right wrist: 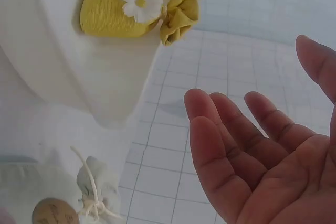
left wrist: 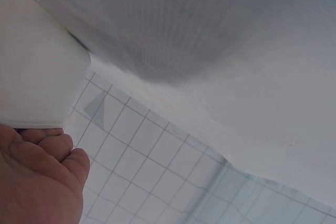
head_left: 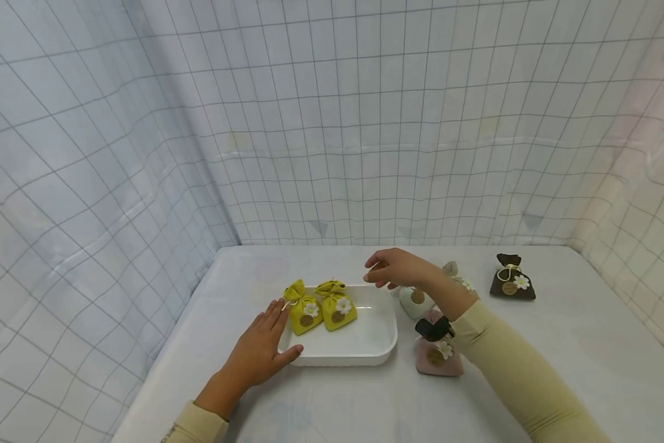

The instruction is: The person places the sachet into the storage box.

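A white tray (head_left: 343, 360) holds two yellow drawstring pouches, one at its left end (head_left: 297, 321) and another pouch (head_left: 330, 309) beside it; both bear a white flower and a round brown tag. My left hand (head_left: 260, 347) rests at the tray's left rim, fingers straight and thumb spread along the near corner. Above the tray's back right corner hovers my right hand (head_left: 400, 269), empty, its fingers loosely bent and apart in the right wrist view. Just below that hand lies a white pouch (head_left: 409, 300), partly hidden by the forearm.
A pink pouch (head_left: 437, 368) lies right of the tray, partly behind the black wrist camera (head_left: 432, 330). Another pale pouch top (head_left: 450, 268) shows behind the right wrist. Farther right stands a dark brown pouch (head_left: 502, 286). Grid-patterned curtains (head_left: 365, 154) enclose the white table.
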### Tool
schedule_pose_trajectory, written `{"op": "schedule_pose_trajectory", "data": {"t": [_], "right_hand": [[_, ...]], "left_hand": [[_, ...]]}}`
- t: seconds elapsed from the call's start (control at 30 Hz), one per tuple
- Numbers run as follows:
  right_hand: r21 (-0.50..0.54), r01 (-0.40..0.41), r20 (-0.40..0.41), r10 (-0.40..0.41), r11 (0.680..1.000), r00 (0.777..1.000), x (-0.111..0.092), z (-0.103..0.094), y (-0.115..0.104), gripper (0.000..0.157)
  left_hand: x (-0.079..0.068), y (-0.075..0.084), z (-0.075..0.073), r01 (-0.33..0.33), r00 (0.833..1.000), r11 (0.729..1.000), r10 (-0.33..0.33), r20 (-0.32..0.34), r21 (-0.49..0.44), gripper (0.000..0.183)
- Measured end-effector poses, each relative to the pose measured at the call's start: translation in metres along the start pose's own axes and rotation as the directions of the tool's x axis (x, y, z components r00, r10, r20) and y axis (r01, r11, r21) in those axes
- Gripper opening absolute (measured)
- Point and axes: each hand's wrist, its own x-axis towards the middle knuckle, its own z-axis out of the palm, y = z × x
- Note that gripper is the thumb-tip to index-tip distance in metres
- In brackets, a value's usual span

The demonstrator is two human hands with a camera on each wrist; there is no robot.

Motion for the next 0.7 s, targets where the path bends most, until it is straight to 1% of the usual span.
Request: {"op": "schedule_pose_trajectory", "data": {"t": [0.13, 0.27, 0.37, 0.5, 0.6, 0.7], "right_hand": [[-0.013, -0.016, -0.037, 0.016, 1.000, 0.999, -0.014, -0.009, 0.007, 0.044], [-0.009, -0.025, -0.056, 0.024, 1.000, 0.998, -0.030, -0.018, 0.016, 0.046], [0.003, -0.013, -0.054, 0.014, 1.000, 0.998, -0.042, -0.024, 0.023, 0.047], [0.016, 0.024, -0.051, -0.023, 1.000, 0.998, -0.059, -0.033, 0.034, 0.047], [0.005, 0.048, -0.066, -0.047, 0.999, 0.997, -0.070, -0.041, 0.042, 0.047], [-0.003, 0.030, -0.089, -0.030, 1.000, 0.996, -0.080, -0.047, 0.049, 0.046]], "left_hand": [[0.000, -0.001, -0.001, 0.007, 1.000, 1.000, -0.007, 0.011, 0.004, 0.089], [0.000, -0.001, 0.000, 0.006, 1.000, 1.000, -0.006, 0.018, 0.004, 0.090], [0.000, -0.001, 0.000, 0.005, 1.000, 1.000, -0.005, 0.019, 0.001, 0.090], [0.000, -0.001, -0.001, 0.005, 1.000, 1.000, -0.005, 0.013, -0.001, 0.090], [0.000, 0.000, -0.001, 0.009, 1.000, 1.000, -0.009, 0.018, 0.003, 0.090], [0.000, 0.000, 0.000, 0.010, 1.000, 1.000, -0.010, 0.021, 0.003, 0.090]]}}
